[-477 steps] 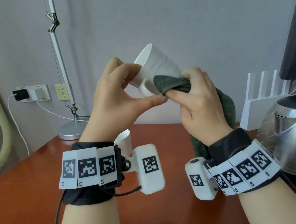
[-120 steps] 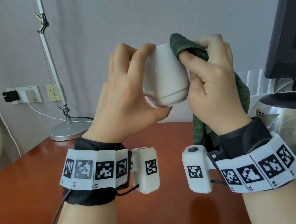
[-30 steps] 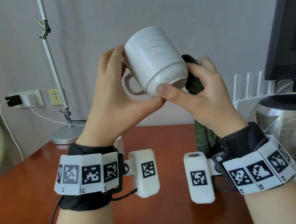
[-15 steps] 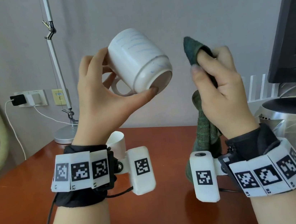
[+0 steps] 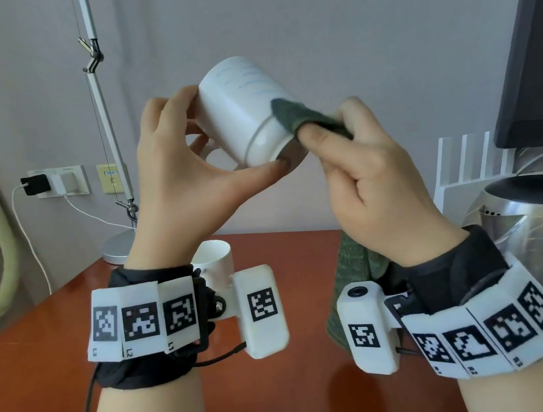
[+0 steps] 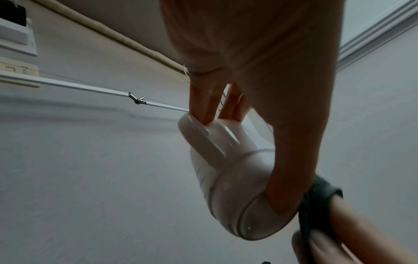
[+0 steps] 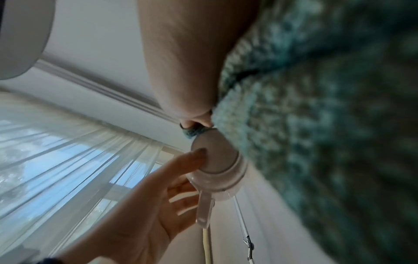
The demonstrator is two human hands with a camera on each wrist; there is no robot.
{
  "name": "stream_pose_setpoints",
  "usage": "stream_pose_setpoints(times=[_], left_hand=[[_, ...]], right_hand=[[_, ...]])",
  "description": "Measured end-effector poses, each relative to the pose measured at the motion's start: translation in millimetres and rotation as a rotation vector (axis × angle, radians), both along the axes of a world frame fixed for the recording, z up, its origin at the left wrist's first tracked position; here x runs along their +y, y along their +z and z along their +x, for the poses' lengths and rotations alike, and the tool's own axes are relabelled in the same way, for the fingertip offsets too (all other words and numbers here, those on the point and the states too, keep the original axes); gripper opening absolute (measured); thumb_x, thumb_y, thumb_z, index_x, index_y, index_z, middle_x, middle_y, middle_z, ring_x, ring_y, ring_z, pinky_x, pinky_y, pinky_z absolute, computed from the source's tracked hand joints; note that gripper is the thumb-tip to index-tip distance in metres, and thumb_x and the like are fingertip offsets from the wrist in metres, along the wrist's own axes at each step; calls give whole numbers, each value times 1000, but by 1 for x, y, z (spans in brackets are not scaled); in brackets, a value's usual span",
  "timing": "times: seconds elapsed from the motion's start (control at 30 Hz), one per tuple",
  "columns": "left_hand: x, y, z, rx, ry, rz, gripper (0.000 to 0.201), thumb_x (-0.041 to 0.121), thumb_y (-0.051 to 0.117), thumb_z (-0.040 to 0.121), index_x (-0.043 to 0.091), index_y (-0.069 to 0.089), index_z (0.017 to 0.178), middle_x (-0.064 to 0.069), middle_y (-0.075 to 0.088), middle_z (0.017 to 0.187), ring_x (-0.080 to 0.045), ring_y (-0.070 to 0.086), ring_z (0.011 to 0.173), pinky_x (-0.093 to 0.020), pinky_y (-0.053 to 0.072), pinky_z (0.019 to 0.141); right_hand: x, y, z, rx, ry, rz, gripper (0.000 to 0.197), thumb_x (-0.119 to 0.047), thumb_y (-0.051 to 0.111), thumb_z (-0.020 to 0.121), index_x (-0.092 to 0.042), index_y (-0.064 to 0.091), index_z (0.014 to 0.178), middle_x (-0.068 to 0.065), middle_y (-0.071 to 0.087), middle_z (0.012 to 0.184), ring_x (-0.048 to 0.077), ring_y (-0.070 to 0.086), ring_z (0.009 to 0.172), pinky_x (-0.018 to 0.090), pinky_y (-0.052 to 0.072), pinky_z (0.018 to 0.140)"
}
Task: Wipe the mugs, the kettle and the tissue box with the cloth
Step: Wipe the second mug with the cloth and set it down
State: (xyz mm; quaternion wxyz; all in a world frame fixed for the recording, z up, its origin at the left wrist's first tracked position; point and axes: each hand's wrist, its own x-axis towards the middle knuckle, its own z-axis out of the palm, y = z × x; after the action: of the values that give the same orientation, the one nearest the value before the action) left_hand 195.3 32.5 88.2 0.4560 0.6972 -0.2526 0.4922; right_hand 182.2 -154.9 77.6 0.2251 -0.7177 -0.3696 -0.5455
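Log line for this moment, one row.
step: wiping mug | left hand: holds white mug tilted, base toward camera | right hand: presses green cloth on mug side | kettle: on table, untouched

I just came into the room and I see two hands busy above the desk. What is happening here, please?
A person is wiping a white mug with a green cloth. The left hand holds the mug up in the air, tilted, thumb on its base. The right hand presses the cloth against the mug's side near the bottom. A second mug and the steel kettle stand on the desk.
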Motion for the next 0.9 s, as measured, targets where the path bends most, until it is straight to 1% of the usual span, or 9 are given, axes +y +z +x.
stream_pose_setpoints(times=[0.07, 0.17, 0.27, 0.37, 0.47, 0.63, 0.73, 0.83, 0.9], left_hand=[[1, 0, 1, 9, 8, -5, 93, 34, 96, 53, 5, 54, 131, -3, 46, 118, -11, 55, 107, -2, 44, 79], [2, 0, 3, 7, 25, -7, 90, 31, 96, 55, 6, 54, 130, -3, 45, 118, -12, 54, 106, -2, 44, 79], [0, -1, 4, 10, 38, -21, 91, 35, 96, 54, 5, 55, 129, -4, 46, 118, -11, 55, 105, -2, 44, 79], [-3, -1, 4, -8, 54, 13, 94, 39, 96, 54, 4, 54, 130, -2, 44, 115, -1, 51, 101, -3, 44, 80], [-8, -1, 4, -37, 62, 32, 96, 45, 92, 54, 3, 53, 130, -1, 42, 113, 5, 47, 102, -3, 44, 84], [-6, 0, 4, -42, 75, 30, 94, 44, 87, 54, 3, 51, 130, 4, 38, 112, 7, 45, 100, -1, 41, 83], [-8, -1, 4, -40, 94, 56, 94, 44, 89, 54, 2, 51, 129, 1, 39, 113, 2, 45, 98, -1, 40, 83], [-15, -2, 2, -39, 65, 73, 92, 45, 87, 56, 3, 51, 129, 0, 40, 113, 8, 44, 101, -1, 40, 86], [-17, -2, 1, -42, 46, 71, 92, 47, 86, 56, 3, 51, 129, 0, 40, 113, 9, 45, 101, -1, 40, 85]], right_hand=[[-5, -1, 4, 23, -8, 52, 41, 0, 41, 88, -8, 61, 123, 0, 37, 91, 27, 46, 67, 44, 44, 51], [-5, -3, 6, 33, 5, 69, 39, 6, 43, 86, -4, 66, 116, -2, 37, 88, 24, 45, 64, 37, 41, 51], [1, -4, 2, 26, 44, 44, 38, 8, 46, 84, -5, 70, 111, -5, 36, 85, 21, 44, 63, 32, 36, 52], [6, -4, -2, -2, 25, 5, 38, 7, 48, 82, -8, 72, 106, -6, 34, 85, 21, 43, 62, 29, 34, 51], [4, -3, -1, -17, -11, 59, 37, 6, 47, 82, -9, 72, 105, -6, 35, 84, 23, 43, 61, 31, 37, 49], [-4, -2, 3, -8, 1, 170, 36, 6, 44, 84, -4, 72, 105, -3, 37, 79, 23, 43, 61, 35, 36, 49], [0, -2, 0, -26, 17, 140, 35, 8, 46, 81, -5, 73, 99, -5, 35, 79, 21, 41, 60, 30, 31, 51], [8, -3, -5, -55, 5, 88, 34, 6, 48, 79, -8, 74, 96, -6, 34, 82, 16, 38, 62, 26, 30, 54], [8, -4, -4, -81, 0, 101, 32, 7, 49, 79, -7, 74, 94, -5, 34, 83, 17, 38, 62, 26, 30, 54]])
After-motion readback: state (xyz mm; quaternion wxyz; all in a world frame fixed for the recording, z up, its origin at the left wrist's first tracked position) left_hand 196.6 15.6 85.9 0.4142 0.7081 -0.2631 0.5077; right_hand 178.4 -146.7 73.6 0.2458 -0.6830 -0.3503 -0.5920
